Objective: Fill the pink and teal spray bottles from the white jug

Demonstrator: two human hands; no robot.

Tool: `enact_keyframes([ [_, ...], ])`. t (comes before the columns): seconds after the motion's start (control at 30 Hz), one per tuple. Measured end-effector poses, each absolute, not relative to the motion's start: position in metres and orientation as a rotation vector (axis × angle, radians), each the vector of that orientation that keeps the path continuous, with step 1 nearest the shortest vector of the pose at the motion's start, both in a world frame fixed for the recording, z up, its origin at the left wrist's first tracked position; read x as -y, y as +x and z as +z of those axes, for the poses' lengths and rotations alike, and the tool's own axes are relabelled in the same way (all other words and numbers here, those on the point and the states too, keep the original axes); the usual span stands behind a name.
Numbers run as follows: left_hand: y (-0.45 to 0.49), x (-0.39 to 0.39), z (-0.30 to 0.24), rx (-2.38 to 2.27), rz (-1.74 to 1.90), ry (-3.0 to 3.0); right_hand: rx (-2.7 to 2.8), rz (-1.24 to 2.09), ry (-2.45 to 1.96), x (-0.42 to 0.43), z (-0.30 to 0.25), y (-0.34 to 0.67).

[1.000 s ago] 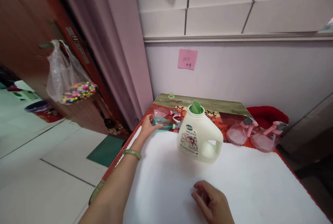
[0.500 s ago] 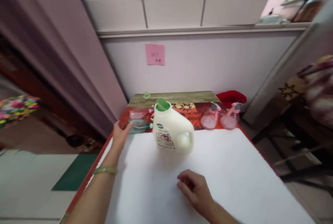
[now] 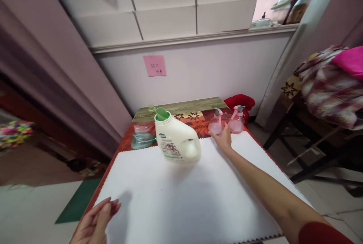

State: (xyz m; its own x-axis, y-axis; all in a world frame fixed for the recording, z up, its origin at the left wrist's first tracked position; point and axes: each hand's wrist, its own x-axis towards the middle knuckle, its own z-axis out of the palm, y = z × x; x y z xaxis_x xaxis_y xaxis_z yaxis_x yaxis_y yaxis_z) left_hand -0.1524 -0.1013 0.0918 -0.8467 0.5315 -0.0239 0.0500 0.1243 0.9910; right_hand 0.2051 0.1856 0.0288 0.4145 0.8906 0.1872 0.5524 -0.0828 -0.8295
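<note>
My right hand (image 3: 224, 138) reaches to the far right of the table and touches the nearer of two pink spray bottles (image 3: 215, 124); its fingers curl round the bottle's base, and whether they grip it I cannot tell. The second pink spray bottle (image 3: 236, 122) stands just beside. My left hand (image 3: 96, 224) rests at the table's near left edge with fingers loosely stretched, holding nothing. A cream detergent jug (image 3: 176, 141) with an open green spout stands mid-table on a white cloth (image 3: 181, 198). A teal spray bottle (image 3: 141, 140) lies to its left.
A clear pink bottle (image 3: 143, 127) lies behind the teal one, and a small green cap (image 3: 152, 108) sits at the table's far edge. A red item (image 3: 241, 101) lies behind the table. A chair with plaid fabric (image 3: 326, 81) stands at right. A pink note (image 3: 154, 65) hangs on the wall.
My left hand left the teal bottle and drew back to the near left edge. My right hand moved from the cloth forward to the pink spray bottles. The view swung right.
</note>
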Motion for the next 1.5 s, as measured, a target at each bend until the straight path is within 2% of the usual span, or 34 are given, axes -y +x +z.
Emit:
enact_keyframes([
  [0.23,-0.124,0.112,0.137,-2.038,1.738,0.76,1.296,0.515,-1.782,-0.188,0.044,0.204],
  [0.47,-0.086,0.112,0.157,-1.838,1.673,1.12,1.385,0.264,-1.441,-0.107,0.102,0.221],
  [0.53,-0.071,0.104,0.165,-1.754,1.653,1.188,1.439,0.439,-1.331,-0.077,0.119,0.226],
  [0.67,-0.035,0.078,0.185,-1.477,1.439,1.31,1.538,1.231,-0.845,-0.026,0.138,0.226],
  [0.77,-0.01,0.063,0.195,-1.213,1.332,1.247,1.424,1.666,-0.533,-0.002,0.139,0.212],
  [0.9,0.007,0.06,0.2,-0.909,1.355,1.061,1.315,2.006,-0.318,0.018,0.136,0.181],
  [1.07,0.002,0.068,0.206,-0.822,1.622,0.875,0.936,2.165,-0.314,0.039,0.128,0.147],
  [1.23,-0.015,0.068,0.21,-0.724,1.723,0.918,0.532,2.831,-0.206,0.05,0.112,0.132],
  [1.4,-0.02,0.07,0.201,-0.778,1.707,0.983,0.212,2.964,-0.207,0.05,0.11,0.127],
  [1.5,-0.021,0.069,0.199,-0.833,1.77,0.934,0.341,2.751,-0.407,0.056,0.117,0.121],
])
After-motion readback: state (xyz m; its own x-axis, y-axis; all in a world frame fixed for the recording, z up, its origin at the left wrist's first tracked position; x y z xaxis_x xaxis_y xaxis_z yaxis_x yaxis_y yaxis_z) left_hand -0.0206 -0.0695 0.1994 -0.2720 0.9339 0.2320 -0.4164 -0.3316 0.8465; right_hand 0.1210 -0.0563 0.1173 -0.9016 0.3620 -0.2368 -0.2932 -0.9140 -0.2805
